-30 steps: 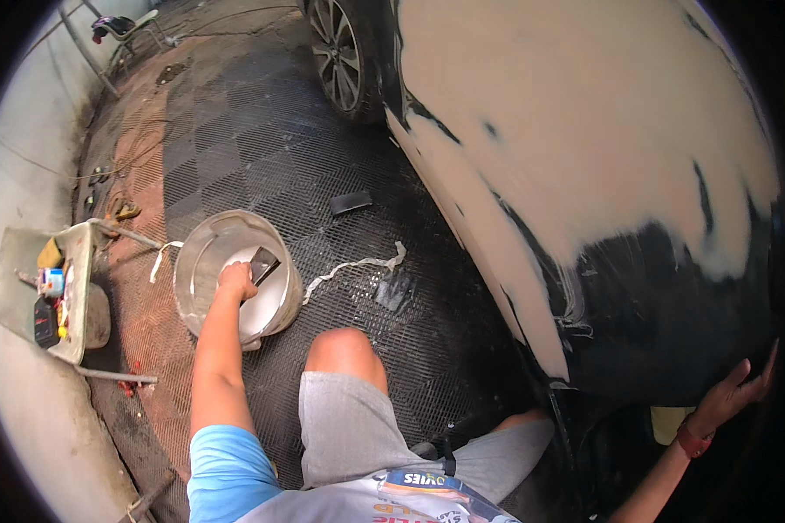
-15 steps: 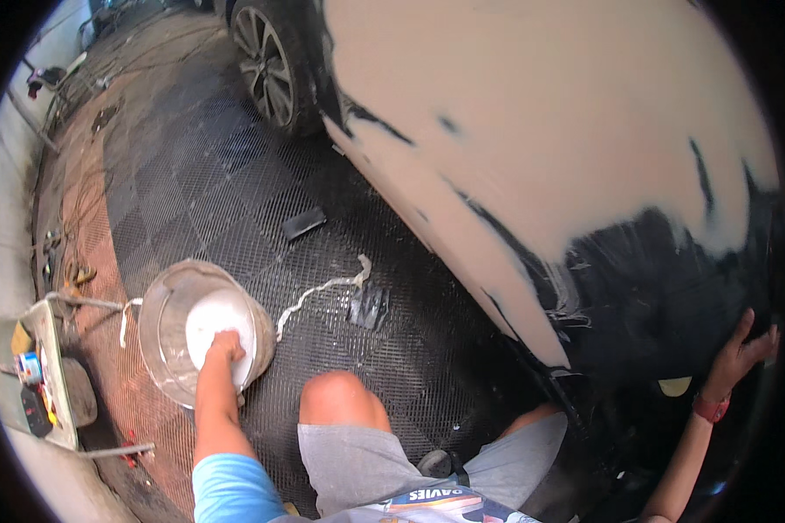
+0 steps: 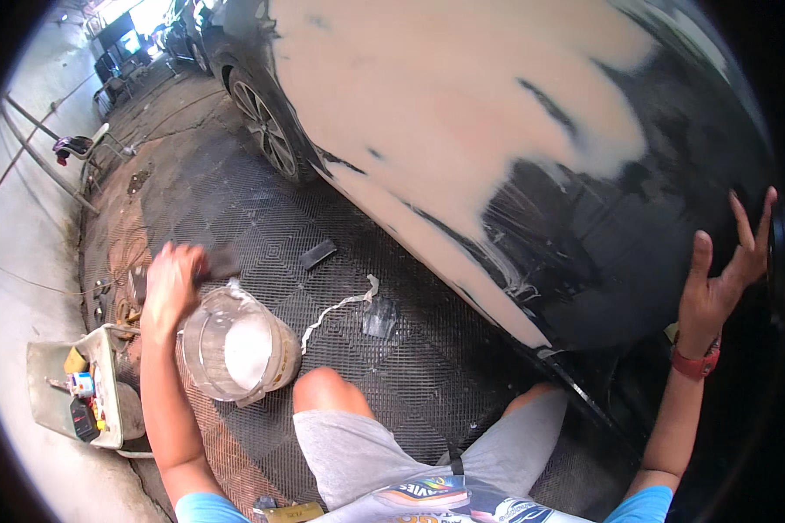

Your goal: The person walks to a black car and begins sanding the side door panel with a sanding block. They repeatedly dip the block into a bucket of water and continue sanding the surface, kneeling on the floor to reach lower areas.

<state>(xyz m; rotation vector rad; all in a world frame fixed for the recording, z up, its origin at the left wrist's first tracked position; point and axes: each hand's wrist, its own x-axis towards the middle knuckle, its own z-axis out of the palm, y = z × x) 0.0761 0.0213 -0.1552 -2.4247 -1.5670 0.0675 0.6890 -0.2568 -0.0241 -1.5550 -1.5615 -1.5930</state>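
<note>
Over the far left rim of a translucent bucket (image 3: 202,349), my left hand (image 3: 173,283) is closed around a dark oblong block (image 3: 221,261), slightly blurred, whose ends stick out on both sides of the fist. White, milky liquid (image 3: 248,349) fills the bucket's bottom. On the right, my right hand (image 3: 715,283) has its fingers spread and lies against the dark edge of a car body panel (image 3: 462,113). Most of that panel is coated in beige, sanded-looking material, with bare black patches near me.
A pale bin (image 3: 48,388) with bottles and small items stands by the wall at left. On the black grid mat lie a small black block (image 3: 318,254), a white strip (image 3: 336,301) and a dark sheet (image 3: 379,318). The car's wheel (image 3: 263,126) is farther off.
My left hand has come up out of the bucket and now shows the dark block in its grip. My right hand stays at the panel's edge, fingers spread wider. The view has shifted.
</note>
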